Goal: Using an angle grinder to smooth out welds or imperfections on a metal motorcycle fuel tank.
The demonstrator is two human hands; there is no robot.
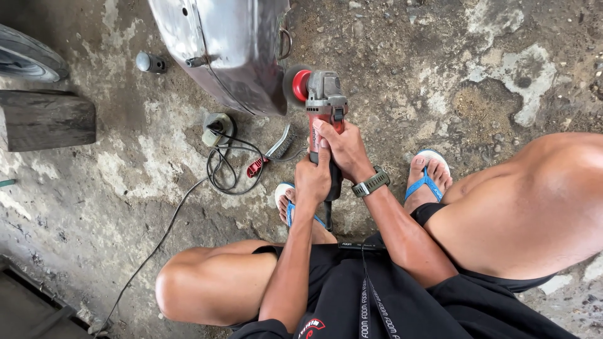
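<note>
While gripped, hands on grinder

Soft, even daylight fills the scene, bright without harshness. The concrete floor shows pale worn patches and no hard-edged shadows; only a dim, diffuse shade lies beneath the curved metal panel. That panel carries a dull sheen along its upper left, a mild glare rather than a hotspot. The bare knee right of the panel is the brightest surface, slightly washed out. Focus is crisp around the angle grinder below the panel, with no motion blur. Wide-angle distortion bends the tyre and the frame edges left of the panel.
</note>
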